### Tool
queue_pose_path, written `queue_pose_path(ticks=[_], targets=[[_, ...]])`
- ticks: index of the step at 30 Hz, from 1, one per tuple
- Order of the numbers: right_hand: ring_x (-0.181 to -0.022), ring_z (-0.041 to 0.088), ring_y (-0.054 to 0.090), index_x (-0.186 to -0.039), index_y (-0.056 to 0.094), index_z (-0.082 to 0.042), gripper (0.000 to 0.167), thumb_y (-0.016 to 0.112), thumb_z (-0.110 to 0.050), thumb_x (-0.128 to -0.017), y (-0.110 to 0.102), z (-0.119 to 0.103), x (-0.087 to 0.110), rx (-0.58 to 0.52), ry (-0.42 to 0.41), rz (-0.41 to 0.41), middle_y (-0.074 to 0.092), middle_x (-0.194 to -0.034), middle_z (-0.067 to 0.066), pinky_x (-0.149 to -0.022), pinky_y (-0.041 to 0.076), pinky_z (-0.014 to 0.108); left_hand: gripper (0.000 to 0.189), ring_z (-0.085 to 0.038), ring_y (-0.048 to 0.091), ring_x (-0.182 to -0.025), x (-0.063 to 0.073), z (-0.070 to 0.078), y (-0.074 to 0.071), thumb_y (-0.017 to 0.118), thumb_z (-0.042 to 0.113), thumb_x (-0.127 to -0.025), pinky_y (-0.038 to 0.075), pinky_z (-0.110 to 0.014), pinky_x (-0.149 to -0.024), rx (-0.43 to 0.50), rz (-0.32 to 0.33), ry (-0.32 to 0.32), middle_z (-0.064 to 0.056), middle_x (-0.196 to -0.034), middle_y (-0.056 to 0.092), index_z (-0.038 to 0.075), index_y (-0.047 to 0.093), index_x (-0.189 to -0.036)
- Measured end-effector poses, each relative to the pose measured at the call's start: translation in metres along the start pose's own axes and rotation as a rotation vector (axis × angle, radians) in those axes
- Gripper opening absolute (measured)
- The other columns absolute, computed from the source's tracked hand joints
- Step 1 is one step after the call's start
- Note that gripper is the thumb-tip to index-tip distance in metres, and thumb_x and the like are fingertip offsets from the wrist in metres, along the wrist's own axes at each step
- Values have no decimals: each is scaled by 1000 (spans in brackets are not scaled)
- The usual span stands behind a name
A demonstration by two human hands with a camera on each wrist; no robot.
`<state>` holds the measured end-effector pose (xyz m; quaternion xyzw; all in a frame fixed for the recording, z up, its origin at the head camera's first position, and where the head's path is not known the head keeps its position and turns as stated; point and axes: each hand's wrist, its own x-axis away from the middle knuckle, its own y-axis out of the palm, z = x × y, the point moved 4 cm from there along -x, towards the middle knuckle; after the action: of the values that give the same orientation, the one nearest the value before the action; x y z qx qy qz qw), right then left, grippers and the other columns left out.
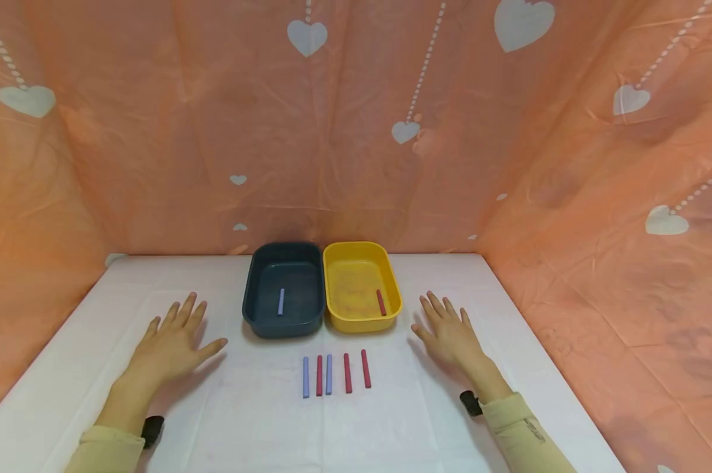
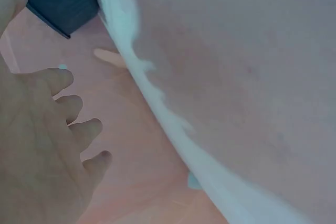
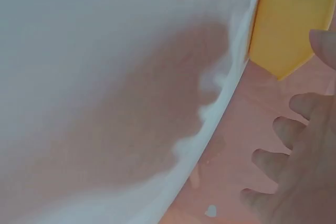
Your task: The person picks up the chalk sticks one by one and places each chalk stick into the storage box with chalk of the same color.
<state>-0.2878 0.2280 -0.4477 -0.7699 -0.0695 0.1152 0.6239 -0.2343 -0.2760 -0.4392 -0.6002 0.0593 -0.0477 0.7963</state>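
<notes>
My left hand [image 1: 169, 348] hovers over the table's left side, fingers spread and holding nothing, left of a dark blue tray [image 1: 255, 289]. On the other side my right hand [image 1: 450, 336], also spread and bare, is just right of a yellow tray [image 1: 394, 289]. One purple chalk stick [image 1: 281, 302] lies in the dark tray, one red chalk stick [image 1: 381, 302] in the yellow one. In front of the trays is a row: a purple stick [image 1: 305, 378], a red stick [image 1: 319, 376], another purple stick [image 1: 329, 374] and two more red sticks [image 1: 347, 373].
A white cloth covers the table [image 1: 244, 427]. Behind it and along both sides hangs an orange curtain [image 1: 214, 131] with white hearts. The two trays stand side by side at the back edge. Black bands [image 1: 152, 431] circle both wrists.
</notes>
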Motion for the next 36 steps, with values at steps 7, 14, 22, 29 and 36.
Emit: queue_pose_path(ticks=[7,14,22,29,36], targets=[[-151,45,34,-162,36,-5,73,58,-45,-104,-7,-10,13,-78,-44,114,33,-168,16,-120,23,68,103,-60,19,-148,5,14,-5,59,66,-96,15,-78,-114,-27,54,46,-32,-168,14,-9,28,-159],[-145,44,43,-156,45,0,66,66,-33,-102,-8,-23,23,-258,-78,222,44,-161,20,-119,33,61,98,-56,21,-151,0,37,-11,61,61,-97,16,-74,-117,-20,90,88,-29,-169,16,-7,28,-160],[-125,37,61,-141,59,-2,51,76,-17,-95,-8,-43,33,-434,-85,286,59,-143,17,-105,50,55,92,-52,21,-152,-17,62,-14,58,57,-102,18,-72,-119,-12,97,128,-28,-169,19,-7,28,-160],[-101,31,69,-130,64,3,41,77,-3,-92,1,-62,32,-607,-126,229,64,-122,18,-85,62,36,91,-52,19,-153,-34,73,-9,60,53,-102,15,-71,-120,22,72,148,-29,-169,18,-9,27,-160],[-91,26,71,-126,64,7,37,75,-1,-92,10,-79,29,-642,-216,100,66,-111,15,-81,62,30,95,-53,18,-153,-48,81,-3,60,57,-100,14,-71,-121,37,42,132,-29,-169,18,-10,27,-159]])
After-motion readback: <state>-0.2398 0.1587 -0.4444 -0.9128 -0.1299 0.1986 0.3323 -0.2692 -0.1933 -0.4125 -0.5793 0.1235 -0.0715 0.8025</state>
